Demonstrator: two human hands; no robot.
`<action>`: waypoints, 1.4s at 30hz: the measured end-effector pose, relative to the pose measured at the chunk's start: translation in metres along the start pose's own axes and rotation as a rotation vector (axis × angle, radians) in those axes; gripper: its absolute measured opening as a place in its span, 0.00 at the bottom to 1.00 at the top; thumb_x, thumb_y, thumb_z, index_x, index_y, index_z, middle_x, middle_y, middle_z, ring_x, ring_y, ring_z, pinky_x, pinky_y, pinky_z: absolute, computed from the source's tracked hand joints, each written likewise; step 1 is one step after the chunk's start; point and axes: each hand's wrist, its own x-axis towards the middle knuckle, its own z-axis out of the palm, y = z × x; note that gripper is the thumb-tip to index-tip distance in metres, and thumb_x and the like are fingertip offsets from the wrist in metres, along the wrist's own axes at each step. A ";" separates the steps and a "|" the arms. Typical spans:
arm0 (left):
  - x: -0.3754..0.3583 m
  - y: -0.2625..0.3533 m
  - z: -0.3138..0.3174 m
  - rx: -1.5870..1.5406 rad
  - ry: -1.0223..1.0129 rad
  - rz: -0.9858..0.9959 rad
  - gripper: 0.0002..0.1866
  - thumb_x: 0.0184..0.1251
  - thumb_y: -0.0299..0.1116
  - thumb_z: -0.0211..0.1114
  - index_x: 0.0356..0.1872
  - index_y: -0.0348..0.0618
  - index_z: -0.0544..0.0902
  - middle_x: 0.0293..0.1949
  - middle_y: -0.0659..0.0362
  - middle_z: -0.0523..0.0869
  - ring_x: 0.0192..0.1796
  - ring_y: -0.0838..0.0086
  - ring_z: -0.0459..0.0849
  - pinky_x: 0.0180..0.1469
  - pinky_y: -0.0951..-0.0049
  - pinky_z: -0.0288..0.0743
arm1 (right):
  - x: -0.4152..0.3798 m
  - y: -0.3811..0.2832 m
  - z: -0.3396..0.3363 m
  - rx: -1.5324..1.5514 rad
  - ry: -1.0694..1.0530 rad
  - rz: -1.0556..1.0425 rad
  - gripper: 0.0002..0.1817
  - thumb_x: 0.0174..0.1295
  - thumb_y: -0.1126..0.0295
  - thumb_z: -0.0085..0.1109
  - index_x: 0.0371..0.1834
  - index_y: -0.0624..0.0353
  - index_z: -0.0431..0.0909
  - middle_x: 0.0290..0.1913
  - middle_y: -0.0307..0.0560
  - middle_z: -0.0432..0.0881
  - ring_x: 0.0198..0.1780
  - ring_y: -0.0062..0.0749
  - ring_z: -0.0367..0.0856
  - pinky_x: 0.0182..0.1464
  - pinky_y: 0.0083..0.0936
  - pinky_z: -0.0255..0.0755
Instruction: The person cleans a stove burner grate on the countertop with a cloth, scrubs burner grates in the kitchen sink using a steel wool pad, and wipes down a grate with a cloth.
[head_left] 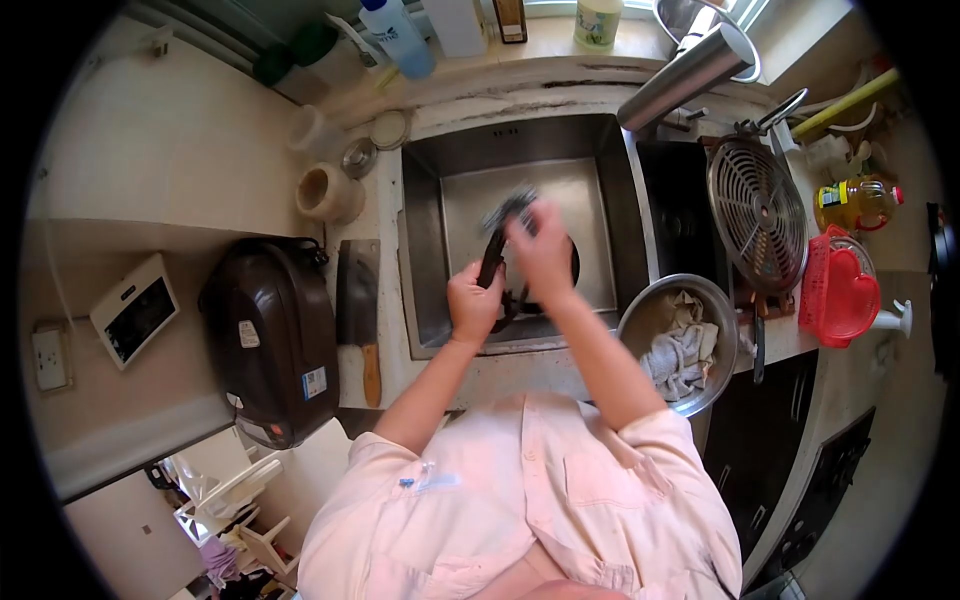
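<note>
Over the stainless steel sink (606, 200), my left hand (473, 302) is closed around a dark, narrow object (491, 258) that looks like a handle. A dark curved piece below it shows partly between my wrists, and its full shape is hidden. My right hand (541, 250) is smeared by motion, with its fingers bent at the upper end of the dark object. A grey, fuzzy scrubber (512, 206) shows at those fingertips.
To the right, a metal bowl (630, 325) holds grey cloths (683, 355), beside a round slotted rack (762, 212). A cleaver (358, 295) with a wooden handle lies left of the sink near a brown appliance (275, 335). Bottles (400, 40) line the back ledge.
</note>
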 end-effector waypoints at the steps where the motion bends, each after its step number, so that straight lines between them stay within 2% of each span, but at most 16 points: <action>1: -0.001 0.006 0.002 -0.003 0.086 0.115 0.05 0.62 0.29 0.63 0.30 0.39 0.80 0.16 0.71 0.73 0.17 0.90 0.66 0.18 0.84 0.58 | 0.025 0.027 0.000 0.033 -0.046 0.146 0.10 0.53 0.67 0.61 0.33 0.60 0.73 0.34 0.50 0.76 0.36 0.41 0.76 0.40 0.33 0.70; 5: 0.011 0.013 -0.007 -0.100 0.086 0.040 0.05 0.61 0.28 0.63 0.30 0.37 0.81 0.17 0.69 0.75 0.19 0.89 0.66 0.20 0.83 0.59 | 0.030 0.052 0.001 0.321 -0.040 0.324 0.14 0.54 0.64 0.60 0.34 0.63 0.71 0.32 0.52 0.77 0.36 0.43 0.77 0.42 0.33 0.70; 8: 0.014 0.021 -0.006 -0.044 0.044 0.050 0.05 0.58 0.27 0.63 0.31 0.35 0.81 0.19 0.64 0.76 0.23 0.86 0.69 0.25 0.80 0.65 | -0.010 0.005 0.003 0.370 -0.132 0.319 0.19 0.56 0.62 0.60 0.40 0.64 0.66 0.34 0.52 0.76 0.37 0.41 0.76 0.42 0.33 0.69; 10: 0.011 0.016 -0.003 0.117 0.006 0.180 0.05 0.58 0.26 0.63 0.32 0.35 0.81 0.19 0.60 0.77 0.22 0.83 0.71 0.26 0.78 0.66 | -0.023 -0.004 0.018 0.024 0.044 0.074 0.22 0.57 0.63 0.61 0.46 0.62 0.62 0.36 0.46 0.74 0.34 0.24 0.73 0.38 0.23 0.68; 12: 0.008 0.021 0.001 0.127 0.019 0.198 0.04 0.56 0.27 0.63 0.31 0.37 0.81 0.19 0.55 0.77 0.21 0.76 0.72 0.26 0.74 0.67 | -0.002 0.023 0.030 0.269 0.039 0.277 0.23 0.58 0.61 0.60 0.45 0.61 0.58 0.36 0.44 0.72 0.33 0.25 0.73 0.33 0.23 0.69; 14: 0.004 0.024 0.001 0.103 0.038 0.115 0.04 0.56 0.28 0.64 0.30 0.37 0.81 0.19 0.54 0.78 0.21 0.75 0.74 0.26 0.73 0.68 | 0.018 0.014 0.028 0.623 -0.020 0.635 0.27 0.56 0.60 0.62 0.44 0.65 0.57 0.38 0.53 0.73 0.38 0.39 0.74 0.44 0.35 0.69; 15: 0.006 0.020 0.001 0.107 0.036 0.100 0.05 0.56 0.28 0.64 0.29 0.37 0.81 0.20 0.53 0.79 0.22 0.75 0.75 0.27 0.73 0.69 | 0.020 -0.002 0.020 0.676 -0.075 0.751 0.27 0.55 0.61 0.63 0.45 0.66 0.57 0.40 0.51 0.73 0.39 0.36 0.74 0.42 0.32 0.69; 18: 0.010 0.006 -0.001 0.189 0.083 0.251 0.05 0.57 0.27 0.63 0.31 0.36 0.81 0.20 0.54 0.79 0.22 0.75 0.75 0.27 0.73 0.69 | -0.021 0.019 0.055 0.398 0.065 0.504 0.27 0.55 0.62 0.62 0.47 0.65 0.57 0.40 0.50 0.72 0.38 0.32 0.74 0.39 0.28 0.70; 19: 0.010 0.004 -0.001 0.167 0.071 0.211 0.05 0.57 0.27 0.63 0.31 0.35 0.80 0.19 0.55 0.78 0.21 0.75 0.74 0.27 0.74 0.69 | -0.030 0.018 0.053 0.206 0.072 0.440 0.22 0.58 0.64 0.60 0.46 0.59 0.57 0.37 0.44 0.73 0.38 0.25 0.74 0.39 0.23 0.71; 22: 0.001 0.008 -0.002 0.211 0.068 0.259 0.05 0.57 0.27 0.64 0.29 0.35 0.80 0.19 0.55 0.78 0.21 0.76 0.75 0.26 0.74 0.69 | 0.006 0.034 0.041 0.594 0.073 0.665 0.22 0.59 0.65 0.59 0.48 0.60 0.58 0.39 0.44 0.75 0.37 0.25 0.76 0.38 0.24 0.72; 23: 0.001 0.005 -0.003 0.200 0.067 0.236 0.05 0.57 0.27 0.64 0.30 0.35 0.80 0.19 0.59 0.77 0.21 0.79 0.73 0.25 0.76 0.67 | 0.016 0.014 0.026 0.793 0.040 0.899 0.16 0.60 0.63 0.56 0.47 0.58 0.65 0.36 0.42 0.78 0.34 0.26 0.78 0.37 0.28 0.74; 26: 0.007 -0.012 -0.006 0.118 0.032 0.143 0.06 0.59 0.27 0.64 0.29 0.36 0.78 0.17 0.65 0.75 0.19 0.86 0.71 0.22 0.82 0.63 | 0.022 0.038 0.023 1.063 -0.201 1.101 0.06 0.60 0.61 0.55 0.34 0.48 0.76 0.28 0.36 0.80 0.31 0.23 0.79 0.35 0.30 0.75; 28: 0.010 -0.027 -0.003 -0.001 -0.054 0.031 0.06 0.60 0.27 0.63 0.28 0.36 0.76 0.17 0.66 0.75 0.18 0.86 0.71 0.21 0.83 0.64 | 0.019 0.048 0.025 1.020 -0.173 1.075 0.07 0.59 0.61 0.56 0.34 0.49 0.76 0.28 0.35 0.80 0.30 0.22 0.79 0.34 0.28 0.74; 31: 0.013 -0.044 0.005 0.180 -0.117 0.122 0.07 0.60 0.27 0.63 0.33 0.36 0.73 0.18 0.63 0.78 0.19 0.84 0.75 0.21 0.82 0.67 | 0.014 0.064 0.026 0.959 -0.174 1.028 0.08 0.57 0.60 0.57 0.35 0.50 0.76 0.28 0.35 0.80 0.30 0.22 0.79 0.33 0.24 0.72; 34: 0.017 -0.038 0.016 0.095 -0.140 -0.044 0.14 0.58 0.32 0.65 0.41 0.40 0.71 0.21 0.56 0.82 0.21 0.75 0.80 0.26 0.74 0.71 | 0.008 0.067 0.024 0.897 -0.179 0.975 0.08 0.56 0.64 0.59 0.37 0.52 0.76 0.31 0.35 0.80 0.30 0.21 0.78 0.33 0.21 0.71; 42: 0.033 -0.057 0.025 0.184 -0.145 -0.088 0.22 0.52 0.23 0.58 0.51 0.45 0.69 0.27 0.53 0.83 0.28 0.65 0.84 0.33 0.70 0.75 | -0.015 0.096 0.034 0.645 -0.282 0.668 0.10 0.56 0.72 0.59 0.41 0.61 0.75 0.36 0.40 0.79 0.38 0.24 0.78 0.42 0.22 0.72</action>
